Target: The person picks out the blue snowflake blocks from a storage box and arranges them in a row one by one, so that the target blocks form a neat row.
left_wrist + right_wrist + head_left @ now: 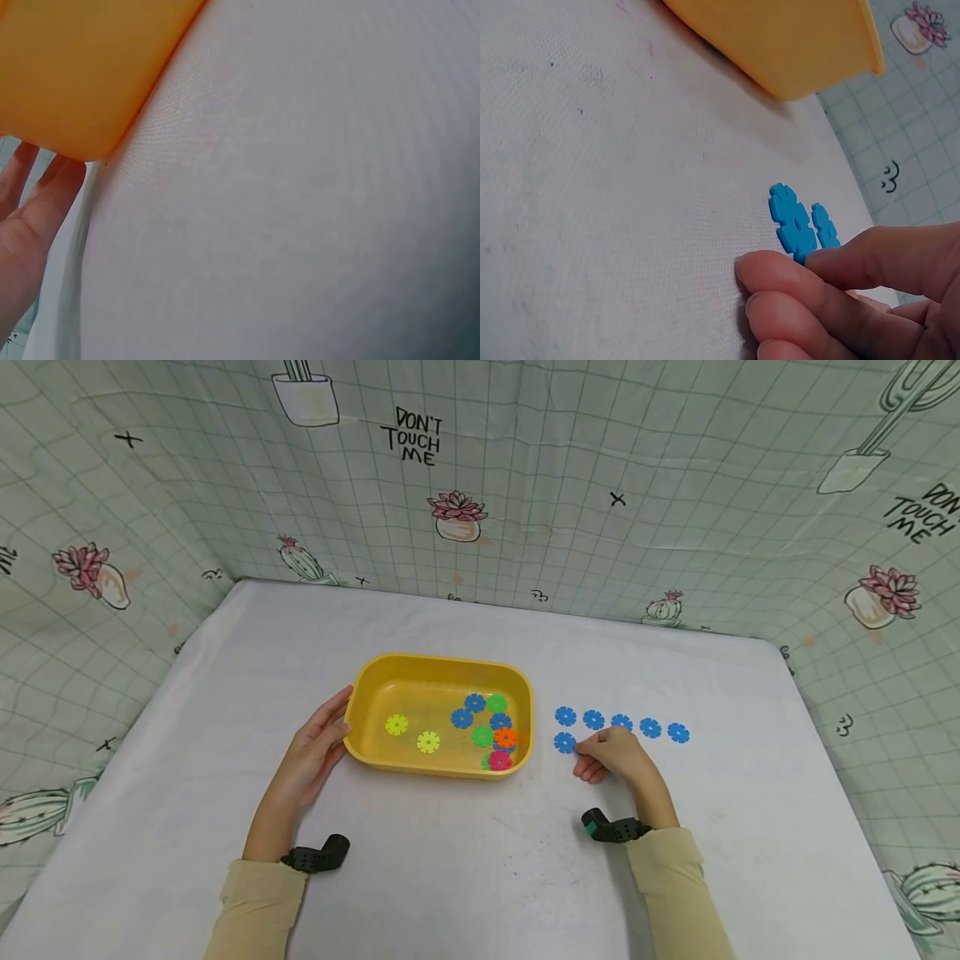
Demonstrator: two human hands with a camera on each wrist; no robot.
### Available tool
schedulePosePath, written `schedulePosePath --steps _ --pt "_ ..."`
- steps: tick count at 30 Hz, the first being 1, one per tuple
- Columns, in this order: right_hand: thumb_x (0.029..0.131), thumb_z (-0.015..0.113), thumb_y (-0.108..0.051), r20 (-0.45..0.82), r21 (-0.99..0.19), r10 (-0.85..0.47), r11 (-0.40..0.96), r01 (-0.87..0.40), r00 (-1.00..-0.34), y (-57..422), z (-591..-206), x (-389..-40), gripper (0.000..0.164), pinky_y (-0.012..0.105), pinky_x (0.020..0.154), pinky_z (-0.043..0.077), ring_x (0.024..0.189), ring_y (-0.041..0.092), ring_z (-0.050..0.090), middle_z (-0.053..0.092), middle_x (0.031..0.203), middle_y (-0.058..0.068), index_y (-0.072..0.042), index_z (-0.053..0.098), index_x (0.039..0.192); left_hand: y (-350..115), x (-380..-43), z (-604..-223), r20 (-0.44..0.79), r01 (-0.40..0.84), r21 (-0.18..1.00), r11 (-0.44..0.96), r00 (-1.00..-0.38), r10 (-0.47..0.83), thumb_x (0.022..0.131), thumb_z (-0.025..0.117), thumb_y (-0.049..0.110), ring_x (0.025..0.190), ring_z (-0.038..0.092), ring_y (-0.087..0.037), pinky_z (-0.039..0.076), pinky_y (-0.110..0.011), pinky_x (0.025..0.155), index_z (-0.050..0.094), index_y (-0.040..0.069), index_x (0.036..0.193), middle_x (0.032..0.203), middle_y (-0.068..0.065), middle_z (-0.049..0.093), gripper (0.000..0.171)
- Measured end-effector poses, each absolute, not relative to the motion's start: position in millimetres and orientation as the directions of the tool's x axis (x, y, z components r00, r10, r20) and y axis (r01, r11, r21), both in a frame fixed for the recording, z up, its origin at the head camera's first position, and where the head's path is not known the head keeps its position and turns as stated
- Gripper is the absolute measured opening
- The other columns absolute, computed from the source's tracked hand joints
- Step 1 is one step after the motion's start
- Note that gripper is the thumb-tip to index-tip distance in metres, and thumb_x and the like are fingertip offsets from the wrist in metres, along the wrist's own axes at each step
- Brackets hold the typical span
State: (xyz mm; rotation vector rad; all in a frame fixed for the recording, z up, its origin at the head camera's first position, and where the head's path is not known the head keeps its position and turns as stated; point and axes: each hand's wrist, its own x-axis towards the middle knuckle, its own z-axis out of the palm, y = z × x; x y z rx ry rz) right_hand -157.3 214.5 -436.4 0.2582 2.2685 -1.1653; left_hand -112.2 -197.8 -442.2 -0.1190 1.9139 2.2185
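My left hand (311,756) is at the left end of a yellow plastic tray (442,772), its extended fingers (52,199) touching the outer wall. Inside the tray lie several notched plastic discs: yellow (428,742), green (483,737), blue (462,718), orange (506,737) and pink (500,761). Right of the tray, my right hand (618,756) pinches the edge of a blue notched disc (791,217) between thumb and index finger. That disc is low over the white cloth, below a row of blue discs (593,719); the hand partly covers one of the row.
White cloth (465,868) covers the table. Behind it and at both sides hangs a green checked curtain (540,527) with cactus prints. A black wrist camera (318,854) sits on the left wrist and another camera (615,827) on the right.
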Motion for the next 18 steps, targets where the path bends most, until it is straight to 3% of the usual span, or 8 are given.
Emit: schedulePosePath --steps 18 --pt "0.091 0.058 -0.021 -0.529 -0.717 -0.094 0.581 0.385 -0.844 214.2 -433.6 -152.7 0.027 0.024 0.056 0.055 0.055 0.010 0.061 0.067 0.064 0.004 0.005 0.055 0.098 -198.3 -112.2 -442.6 -0.205 -0.217 0.967 -0.130 -0.974 0.102 0.098 0.045 0.018 0.123 0.043 -0.008 0.045 -0.013 0.092 0.025 0.017 0.148 0.154 -0.010 0.020 0.054"
